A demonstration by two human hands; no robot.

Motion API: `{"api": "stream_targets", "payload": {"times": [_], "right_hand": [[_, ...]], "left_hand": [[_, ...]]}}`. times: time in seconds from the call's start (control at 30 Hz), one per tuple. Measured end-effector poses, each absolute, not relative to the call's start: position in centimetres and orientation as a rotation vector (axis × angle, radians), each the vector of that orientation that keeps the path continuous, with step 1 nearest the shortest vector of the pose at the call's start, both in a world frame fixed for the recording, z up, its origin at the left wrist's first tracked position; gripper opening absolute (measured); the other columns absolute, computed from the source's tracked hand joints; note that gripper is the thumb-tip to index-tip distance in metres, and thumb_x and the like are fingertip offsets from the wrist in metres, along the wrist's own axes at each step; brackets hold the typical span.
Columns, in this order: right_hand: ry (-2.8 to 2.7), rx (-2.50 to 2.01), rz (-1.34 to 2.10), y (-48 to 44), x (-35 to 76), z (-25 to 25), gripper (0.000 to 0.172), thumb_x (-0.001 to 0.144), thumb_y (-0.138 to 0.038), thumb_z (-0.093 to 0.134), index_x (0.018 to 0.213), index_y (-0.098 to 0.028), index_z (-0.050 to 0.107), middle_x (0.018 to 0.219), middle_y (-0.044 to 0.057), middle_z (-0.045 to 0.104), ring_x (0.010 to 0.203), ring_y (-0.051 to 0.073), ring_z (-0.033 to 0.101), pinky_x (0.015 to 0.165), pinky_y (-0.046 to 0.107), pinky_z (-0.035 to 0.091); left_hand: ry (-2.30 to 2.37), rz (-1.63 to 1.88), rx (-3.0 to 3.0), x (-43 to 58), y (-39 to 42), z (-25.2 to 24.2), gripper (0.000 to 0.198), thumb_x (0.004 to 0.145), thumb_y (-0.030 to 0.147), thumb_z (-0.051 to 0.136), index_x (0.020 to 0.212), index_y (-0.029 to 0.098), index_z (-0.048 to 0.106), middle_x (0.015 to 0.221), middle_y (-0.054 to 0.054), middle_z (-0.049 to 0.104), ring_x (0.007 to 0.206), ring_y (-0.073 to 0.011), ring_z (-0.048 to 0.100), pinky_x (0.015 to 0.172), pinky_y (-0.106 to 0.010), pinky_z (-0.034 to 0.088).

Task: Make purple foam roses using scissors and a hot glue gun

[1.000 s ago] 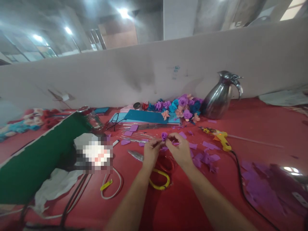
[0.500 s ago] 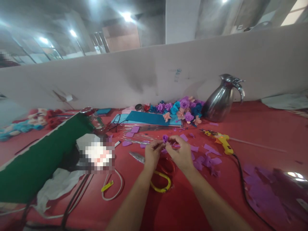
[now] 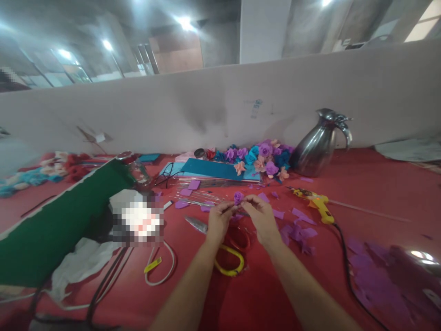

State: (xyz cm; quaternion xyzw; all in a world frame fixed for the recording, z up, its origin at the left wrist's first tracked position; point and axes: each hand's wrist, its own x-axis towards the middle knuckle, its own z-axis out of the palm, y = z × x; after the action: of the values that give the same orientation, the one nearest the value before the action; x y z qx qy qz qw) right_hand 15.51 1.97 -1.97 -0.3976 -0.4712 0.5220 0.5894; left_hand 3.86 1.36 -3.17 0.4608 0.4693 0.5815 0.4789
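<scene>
A small purple paper flower is held up between my two hands over the red table. My left hand pinches it low down from the left, fingers closed. From the right, my right hand pinches its lower edge between thumb and fingertips. The flower's base is hidden by the fingers. Beneath my wrists lie scissors with one yellow and one red handle loop, blades pointing left. Purple paper petals and scraps are scattered on both sides of my hands.
At right a yellow glue gun lies with its black cord trailing forward. A steel jug stands behind it. Several finished paper flowers are piled by the wall, beside blue paper sheets. A green board and cables occupy the left.
My right hand's fingers have shifted slightly at the flower's lower edge, and the flower shows a little more fully. Both hands stay in nearly the same place.
</scene>
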Motion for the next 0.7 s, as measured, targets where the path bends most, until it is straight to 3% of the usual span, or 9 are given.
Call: {"api": "stream_targets", "payload": {"times": [0.2, 0.7], "right_hand": [[-0.980, -0.876, 1.348, 1.74, 15.07, -2.14, 0.012, 0.064, -0.030, 0.064, 0.064, -0.020, 0.057, 0.063, -0.003, 0.058, 0.063, 0.015, 0.056, 0.067, 0.031, 0.049], [-0.971, -0.940, 1.261, 1.72, 15.58, -1.31, 0.012, 0.065, -0.031, 0.061, 0.064, -0.020, 0.056, 0.063, -0.003, 0.056, 0.061, 0.013, 0.053, 0.061, 0.026, 0.047]], "left_hand": [[1.102, 1.408, 1.026, 3.72, 1.53, -3.59, 0.015, 0.063, 0.027, 0.072, 0.071, 0.014, 0.074, 0.063, -0.002, 0.064, 0.059, -0.0113, 0.051, 0.060, -0.023, 0.040], [1.178, 1.412, 1.123, 3.92, 1.22, -2.78, 0.012, 0.063, 0.027, 0.071, 0.062, 0.015, 0.073, 0.058, 0.000, 0.061, 0.056, -0.0104, 0.048, 0.058, -0.023, 0.041]]}}
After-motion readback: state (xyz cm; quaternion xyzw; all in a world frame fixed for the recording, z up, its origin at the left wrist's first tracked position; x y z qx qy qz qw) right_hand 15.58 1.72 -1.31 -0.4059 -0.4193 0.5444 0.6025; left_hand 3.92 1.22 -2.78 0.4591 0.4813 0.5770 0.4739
